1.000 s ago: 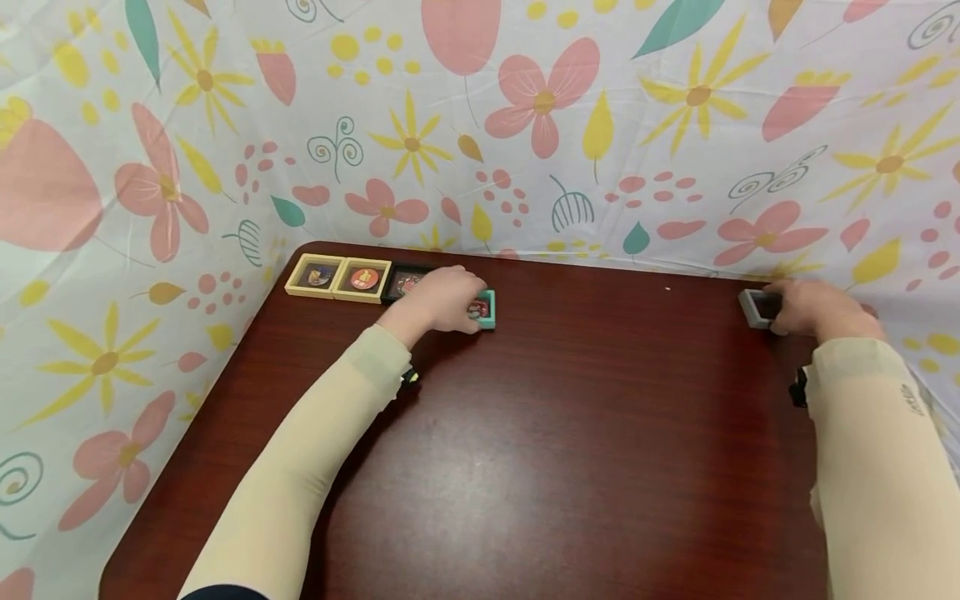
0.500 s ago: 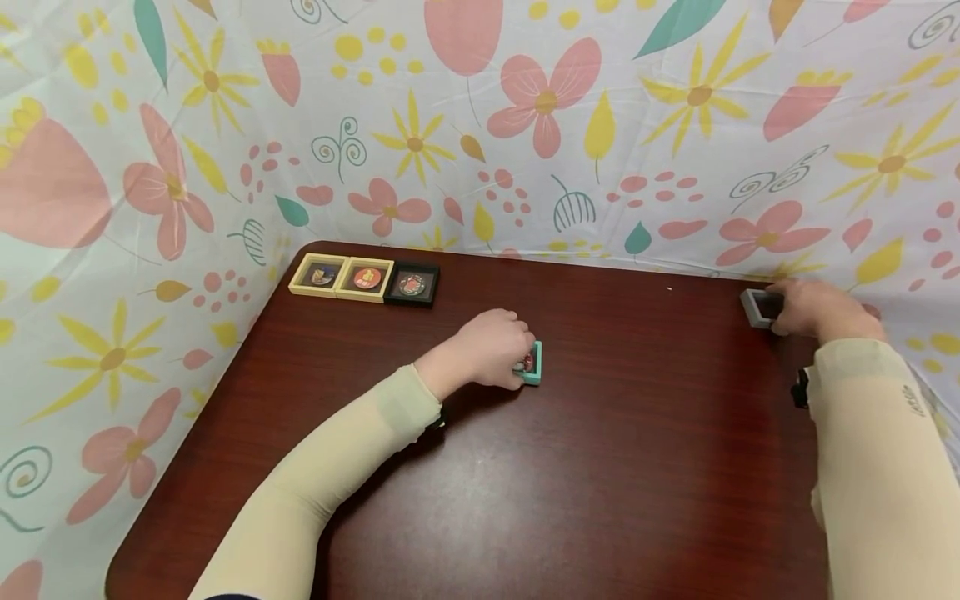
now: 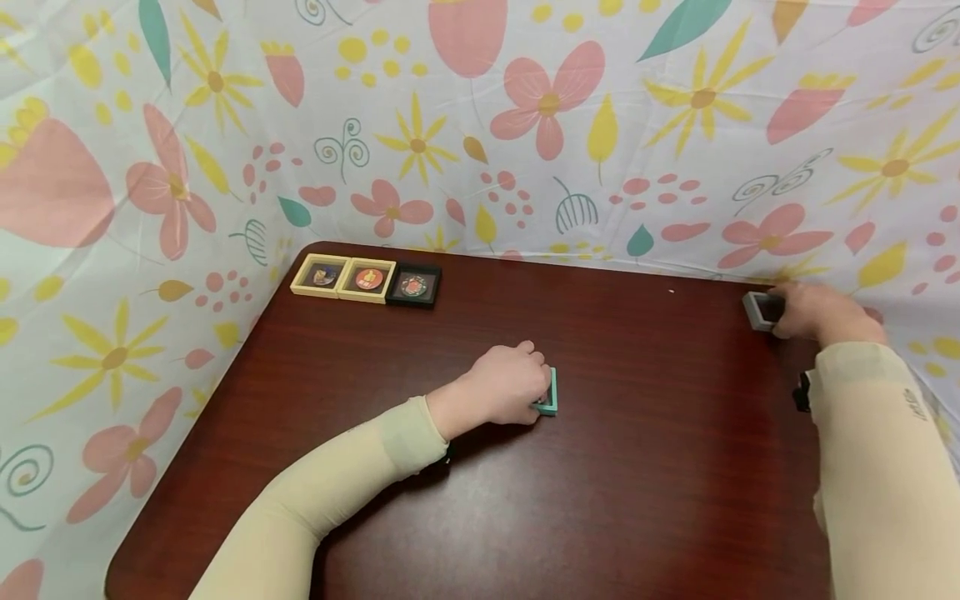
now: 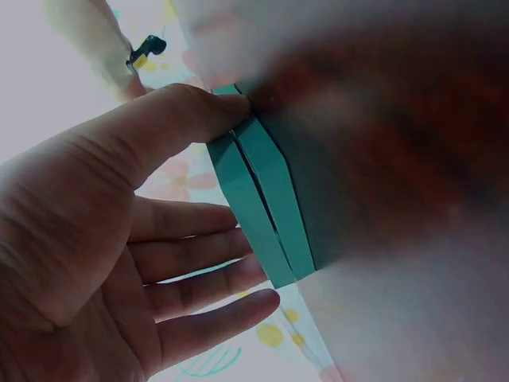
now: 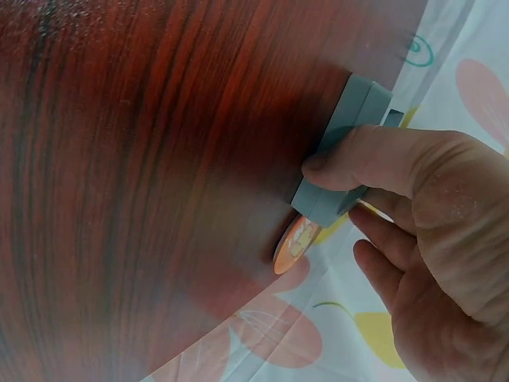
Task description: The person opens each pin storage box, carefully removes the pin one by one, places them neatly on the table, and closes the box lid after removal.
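Left sleeve: a cream sleeve [image 3: 345, 475] is stretched over the table from the lower left, and a small dark device is partly seen under its cuff.
Right sleeve: a second cream sleeve [image 3: 877, 467] is seen along the right side, with small dark lettering on it and a black device [image 3: 802, 392] at the cuff.
Left hand: the left hand [image 3: 506, 385] is held over the middle of the table; by its grip the teal frame is pinched, with the thumb laid on one edge.
Teal frame: the teal frame [image 4: 278, 199] is partly covered by the fingers; whether the table is touched by it cannot be told.
Table: a dark red-brown table [image 3: 637, 467] with wood grain and a rounded corner is shown; light is reflected on its surface.
Right hand: the right hand [image 3: 823, 312] is placed near the far right edge; by its grip the grey frame is pinched between thumb and fingers.
Grey frame: the grey frame [image 5: 354, 107] is held near the back edge, and an orange disc [image 5: 294, 245] is seen just beside it.
Row at far left: a cream frame [image 3: 321, 275], another cream frame [image 3: 367, 279] and a black frame [image 3: 414, 286] are set side by side, each with a round picture inside.
Cloth: behind everything, a white cloth [image 3: 450, 108] is hung, printed with flowers and leaves.
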Demonstrator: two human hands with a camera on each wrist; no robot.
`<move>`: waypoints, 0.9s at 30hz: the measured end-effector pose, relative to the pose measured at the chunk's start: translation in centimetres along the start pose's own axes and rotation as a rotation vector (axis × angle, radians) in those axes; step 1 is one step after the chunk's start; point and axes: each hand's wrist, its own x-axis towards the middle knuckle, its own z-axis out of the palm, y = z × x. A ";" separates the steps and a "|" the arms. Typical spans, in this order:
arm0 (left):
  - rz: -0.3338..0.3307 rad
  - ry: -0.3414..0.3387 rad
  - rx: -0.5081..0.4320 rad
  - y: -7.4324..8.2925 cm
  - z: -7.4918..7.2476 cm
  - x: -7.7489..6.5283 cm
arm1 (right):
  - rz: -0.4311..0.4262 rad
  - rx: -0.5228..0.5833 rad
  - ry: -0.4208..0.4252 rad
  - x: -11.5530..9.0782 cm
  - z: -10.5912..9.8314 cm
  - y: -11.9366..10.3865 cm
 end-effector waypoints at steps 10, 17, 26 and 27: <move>0.023 0.046 0.011 0.7 0.4 -0.9 | 0.005 0.036 -0.029 -0.2 0.1 0.2; 0.029 0.062 -0.020 0.4 0.8 -1.0 | -0.030 0.035 -0.013 0.4 0.7 0.6; 0.030 0.041 -0.055 0.2 0.9 -0.9 | -0.040 -0.008 0.019 0.8 0.9 0.6; 0.030 0.039 -0.056 0.1 0.8 -0.9 | -0.037 -0.013 0.022 0.8 1.0 0.6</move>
